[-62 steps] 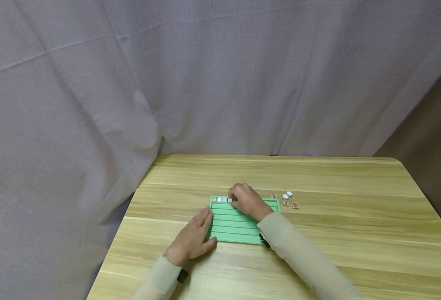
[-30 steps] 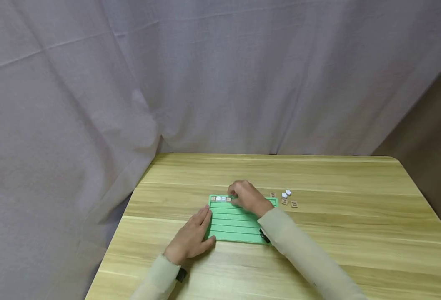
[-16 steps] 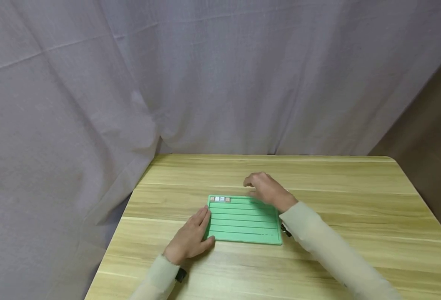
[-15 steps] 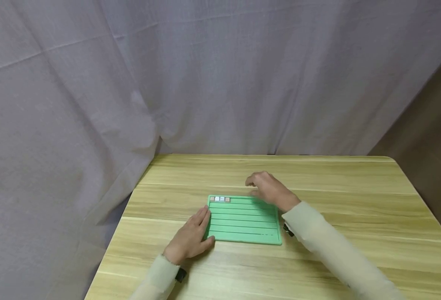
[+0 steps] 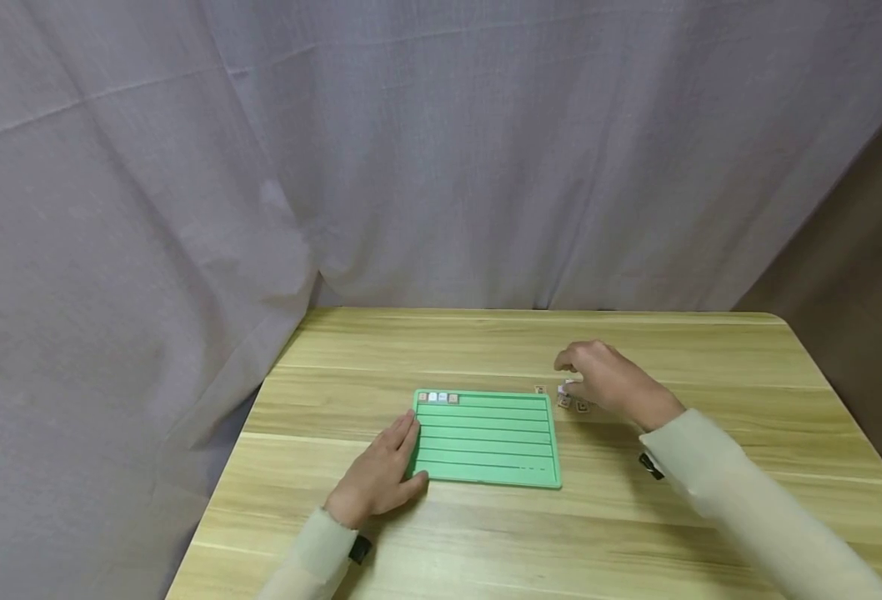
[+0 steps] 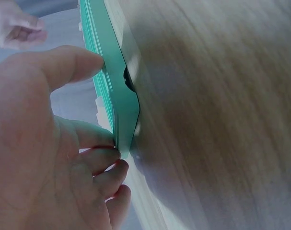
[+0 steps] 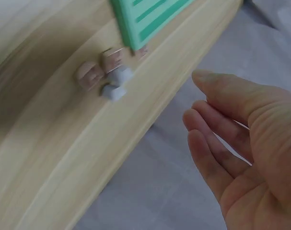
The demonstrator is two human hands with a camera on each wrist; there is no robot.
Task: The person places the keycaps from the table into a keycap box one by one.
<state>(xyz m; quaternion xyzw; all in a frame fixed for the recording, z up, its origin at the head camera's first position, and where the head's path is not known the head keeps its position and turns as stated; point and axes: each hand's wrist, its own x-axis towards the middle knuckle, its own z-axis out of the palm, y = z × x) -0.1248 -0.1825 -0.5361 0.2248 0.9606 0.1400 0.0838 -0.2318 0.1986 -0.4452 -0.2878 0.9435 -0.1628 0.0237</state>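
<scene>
A green board [image 5: 486, 437] with raised parallel ridges lies flat on the table. At its far-left corner, several small square tiles [image 5: 438, 398], brown and white, sit in a row in the top groove. My left hand [image 5: 375, 475] rests along the board's left side, with fingers stretched out and thumb near the front corner; the left wrist view shows the thumb [image 6: 85, 64] against the board's edge. My right hand [image 5: 609, 379] hovers over the loose pieces, thumb and fingers apart with nothing between them. Below it lie brown square tiles [image 7: 89, 75] and small white pieces [image 7: 114, 92].
One brown tile [image 5: 540, 389] lies by the board's far-right corner, apart from the other loose pieces. The wooden table [image 5: 674, 517] ends at a grey curtain [image 5: 441, 167] behind, and a brown surface [image 5: 854, 267] stands at the right.
My right hand has left the tile row and moved right, over to the loose pieces. A fourth tile stays in the groove, fully uncovered. My left hand keeps its place.
</scene>
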